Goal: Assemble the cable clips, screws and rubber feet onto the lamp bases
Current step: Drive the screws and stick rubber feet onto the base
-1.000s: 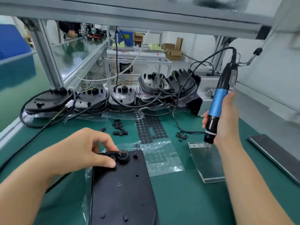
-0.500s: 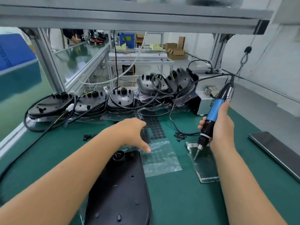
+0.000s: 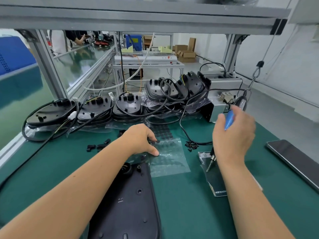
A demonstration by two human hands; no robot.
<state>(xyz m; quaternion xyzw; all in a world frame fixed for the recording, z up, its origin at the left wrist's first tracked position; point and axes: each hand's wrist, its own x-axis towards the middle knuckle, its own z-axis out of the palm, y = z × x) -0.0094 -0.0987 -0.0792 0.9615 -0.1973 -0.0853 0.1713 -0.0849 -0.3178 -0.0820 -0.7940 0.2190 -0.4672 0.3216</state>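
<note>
A matte black plastic lamp base (image 3: 127,202), flat and rounded with small moulded holes, lies underside up on the green mat (image 3: 189,204) nearest the camera. Just beyond its far end is a clear, crinkled film sheet (image 3: 168,157) carrying rows of small round black rubber feet (image 3: 163,133). The left hand (image 3: 142,139) rests on that sheet, fingers curled down and pinching at one foot at the sheet's near rows, thumb pressed flat on the film; the base is just below the wrist, untouched. The right hand (image 3: 233,135) loosely grips a blue-bodied screwdriver (image 3: 228,120), its steel bit (image 3: 210,163) slanting down onto a dark glossy card. A small heap of black screws (image 3: 191,145) lies between the hands, black cable clips (image 3: 97,146) left of the left hand. More bases (image 3: 127,104) with cords are stacked behind.
</note>
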